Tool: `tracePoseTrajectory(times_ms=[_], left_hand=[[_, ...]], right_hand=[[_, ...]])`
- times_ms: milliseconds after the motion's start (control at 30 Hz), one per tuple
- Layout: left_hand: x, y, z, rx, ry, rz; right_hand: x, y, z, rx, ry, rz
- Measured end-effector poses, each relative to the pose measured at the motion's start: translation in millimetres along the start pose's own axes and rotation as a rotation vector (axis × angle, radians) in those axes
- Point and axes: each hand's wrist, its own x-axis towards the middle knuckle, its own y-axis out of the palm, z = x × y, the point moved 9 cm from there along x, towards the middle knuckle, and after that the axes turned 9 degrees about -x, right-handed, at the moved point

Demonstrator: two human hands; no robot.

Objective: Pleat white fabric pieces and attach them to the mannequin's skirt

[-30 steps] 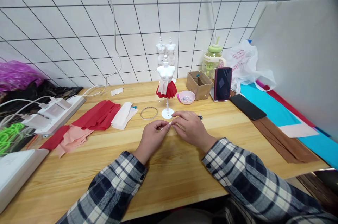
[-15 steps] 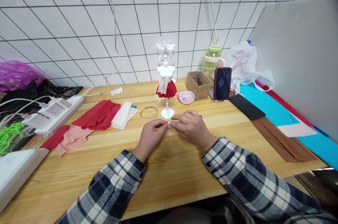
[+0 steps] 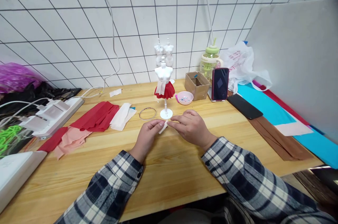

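Note:
Between my fingertips is a small strip of white fabric (image 3: 163, 127), hanging slightly down toward the table. My left hand (image 3: 148, 136) pinches it from the left, thumb on top. From the right, my right hand (image 3: 190, 128) pinches its upper end with thumb and forefinger. Just beyond my hands stands a small white mannequin (image 3: 163, 72) on a round base. A red skirt (image 3: 169, 90) is around its waist, with a pale cloth piece (image 3: 161, 87) hanging over the skirt's front left. A thin metal hoop (image 3: 148, 113) lies left of the base.
Red fabric (image 3: 95, 116) and white fabric (image 3: 121, 116) lie to the left, near a power strip (image 3: 59, 113). A pink bowl (image 3: 185, 98) of small beads, a cardboard box (image 3: 197, 87), a propped phone (image 3: 220, 84), a bottle (image 3: 210, 60) and brown fabric (image 3: 280, 139) are at right.
The white strip, mostly hidden between my fingers before, now shows more of its length below them. My hands stay close together, and the view has shifted slightly.

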Motion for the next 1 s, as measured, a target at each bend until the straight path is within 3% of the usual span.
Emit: tracePoseTrajectory(times_ms=[167,300,400,600,767,1000], left_hand=[[1,-0.8,-4,0.126,-0.012,-0.052],[-2,2.7,-5,0.074,-0.032,-0.042],[-4,3.5,-1,-0.010,-0.059,-0.035],[-5,18.3,16,-0.176,-0.176,0.137],[-7,25.1,21,-0.223,-0.224,0.218],[-8,26.9,23,-0.323,-0.259,0.229]], right_hand=[[1,0,2,0.051,0.019,0.015],[-4,0,-20,0.293,0.323,-0.073],[-10,17,-34,0.550,0.506,-0.038],[-6,44,-36,0.912,0.514,0.094],[-6,44,-34,1.013,0.492,0.097],[-8,43,-27,1.105,0.494,0.151]])
